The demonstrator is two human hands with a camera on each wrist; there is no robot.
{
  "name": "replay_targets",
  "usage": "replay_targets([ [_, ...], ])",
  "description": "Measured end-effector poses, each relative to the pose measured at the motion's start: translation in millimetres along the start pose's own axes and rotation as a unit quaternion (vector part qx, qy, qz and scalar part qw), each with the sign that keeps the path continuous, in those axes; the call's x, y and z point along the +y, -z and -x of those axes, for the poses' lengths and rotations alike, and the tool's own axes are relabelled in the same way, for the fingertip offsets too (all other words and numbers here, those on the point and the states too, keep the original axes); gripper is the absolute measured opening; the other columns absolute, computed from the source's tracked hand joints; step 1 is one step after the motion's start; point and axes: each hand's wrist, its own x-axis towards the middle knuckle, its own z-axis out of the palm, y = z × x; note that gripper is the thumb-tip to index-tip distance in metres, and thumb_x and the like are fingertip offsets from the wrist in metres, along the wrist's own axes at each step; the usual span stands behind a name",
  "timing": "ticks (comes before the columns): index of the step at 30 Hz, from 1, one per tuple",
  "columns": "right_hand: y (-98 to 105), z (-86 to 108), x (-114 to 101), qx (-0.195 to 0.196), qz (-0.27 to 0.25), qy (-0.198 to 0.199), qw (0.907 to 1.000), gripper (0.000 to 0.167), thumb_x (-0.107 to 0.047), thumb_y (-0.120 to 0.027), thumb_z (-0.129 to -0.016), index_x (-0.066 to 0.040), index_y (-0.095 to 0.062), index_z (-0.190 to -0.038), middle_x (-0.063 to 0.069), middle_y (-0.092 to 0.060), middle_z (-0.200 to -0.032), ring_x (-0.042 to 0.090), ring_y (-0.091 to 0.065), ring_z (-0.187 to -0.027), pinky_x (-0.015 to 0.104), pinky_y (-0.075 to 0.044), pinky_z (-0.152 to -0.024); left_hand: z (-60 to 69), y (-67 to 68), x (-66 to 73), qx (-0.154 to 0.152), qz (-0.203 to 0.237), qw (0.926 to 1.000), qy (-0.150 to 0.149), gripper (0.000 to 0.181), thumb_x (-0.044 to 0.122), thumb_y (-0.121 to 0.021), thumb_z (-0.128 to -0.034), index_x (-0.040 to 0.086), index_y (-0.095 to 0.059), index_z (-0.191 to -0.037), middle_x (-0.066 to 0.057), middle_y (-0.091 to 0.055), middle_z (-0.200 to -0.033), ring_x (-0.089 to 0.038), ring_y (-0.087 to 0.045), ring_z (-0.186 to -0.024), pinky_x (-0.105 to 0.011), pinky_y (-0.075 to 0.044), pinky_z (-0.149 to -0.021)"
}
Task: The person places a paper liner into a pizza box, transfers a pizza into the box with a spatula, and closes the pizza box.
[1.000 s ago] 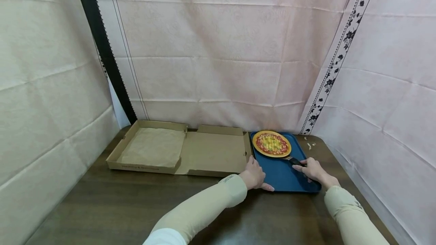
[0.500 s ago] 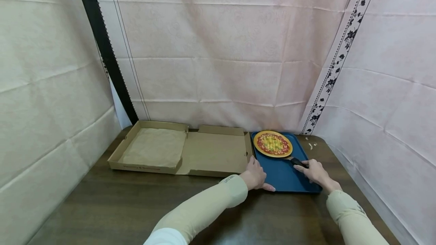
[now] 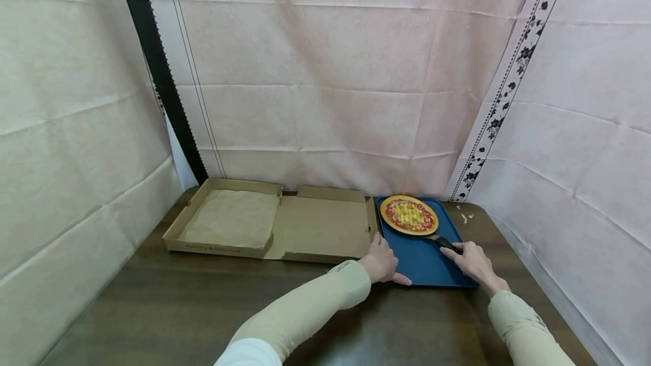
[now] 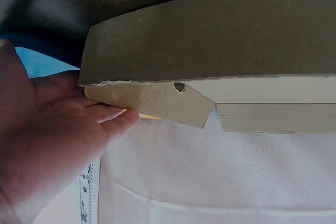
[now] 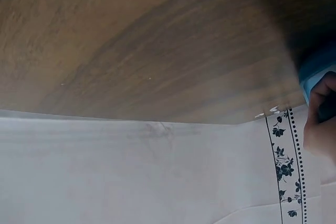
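Evidently gripping on one side, bracing on the other

Holds a black-handled spatula with a metallic neck in the right hand, with fingers and thumb closed round the handle. Points the neck forward and leftward from that hand, up to the near edge of a round, flat, yellow-rimmed pizza with red topping and yellow-green strips across the middle. Probably has the blade beneath, though too hidden to confirm.

Has the pizza over the far part of a shallow, rectangular blue tray, ahead of both hands and, from side to side, between them. Cannot tell from this angle whether lying flat or slightly raised.

Places the left hand at the near left corner of the tray, with the thumb spread along the near edge and the fingers fairly straight, reaching to the end of a plain brown cardboard lid. Clasps nothing there; seems to brace the corner. Well to the left of that hand, joins the lid to a shallow brown cardboard box lined with a pale tan sheet of paper.

Judging by the thin disc and even rim, looks light and fairly stiff, likely to slide off a narrow blade when tipped. Best supported from below, under the middle and level, rather than pinched by the topped surface. Best also to grip the spatula firmly on the handle against twisting.
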Motion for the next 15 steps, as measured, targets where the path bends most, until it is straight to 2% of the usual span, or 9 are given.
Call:
replay_targets([
  [6,-1.0,3.1,2.2,0.013,0.011,-0.011,0.9998,0.073,-0.052,-0.056,-0.093,0.006,-0.048,-0.138,0.006,-0.058,-0.064,0.016,-0.055,-0.054,0.030,-0.040,-0.052,0.5,0.1,0.7,-0.002,0.001,1.0000,-0.004,0.084,0.085,-0.016,-0.0819,0.033,-0.052,-0.139,0.004,-0.042,-0.152,-0.020,-0.029,-0.147,-0.036,-0.015,-0.123],
  [8,-1.3,4.0,3.0,0.020,0.020,-0.008,0.9996,0.073,-0.053,-0.056,-0.093,0.005,-0.050,-0.136,0.011,-0.062,-0.073,0.018,-0.056,-0.060,0.030,-0.039,-0.055,0.7,0.1,0.7,-0.002,0.002,1.0000,-0.002,0.084,0.085,-0.017,-0.0817,0.034,-0.051,-0.139,0.005,-0.042,-0.152,-0.019,-0.029,-0.147,-0.036,-0.015,-0.123],
  [10,-1.2,5.2,3.9,0.027,0.030,-0.003,0.9992,0.074,-0.055,-0.055,-0.092,0.005,-0.052,-0.135,0.019,-0.066,-0.090,0.021,-0.057,-0.069,0.031,-0.039,-0.058,0.8,-0.2,0.7,0.000,0.001,1.0000,-0.001,0.084,0.085,-0.017,-0.0812,0.034,-0.052,-0.138,0.006,-0.042,-0.151,-0.018,-0.029,-0.146,-0.035,-0.016,-0.123],
  [13,-1.2,6.7,4.7,0.032,0.041,0.003,0.9986,0.074,-0.056,-0.055,-0.092,0.005,-0.054,-0.133,0.027,-0.062,-0.113,0.026,-0.056,-0.081,0.033,-0.041,-0.063,1.0,-0.4,0.8,0.000,0.001,1.0000,0.000,0.084,0.086,-0.017,-0.0808,0.035,-0.052,-0.137,0.006,-0.043,-0.151,-0.018,-0.030,-0.146,-0.035,-0.016,-0.123],
  [15,-1.1,6.9,4.5,0.032,0.042,0.003,0.9986,0.074,-0.058,-0.055,-0.091,0.004,-0.054,-0.133,0.029,-0.060,-0.121,0.029,-0.056,-0.086,0.035,-0.043,-0.066,1.0,-0.7,1.0,0.001,0.000,1.0000,0.001,0.084,0.086,-0.017,-0.0807,0.035,-0.053,-0.137,0.007,-0.044,-0.150,-0.018,-0.031,-0.146,-0.035,-0.016,-0.123],
])
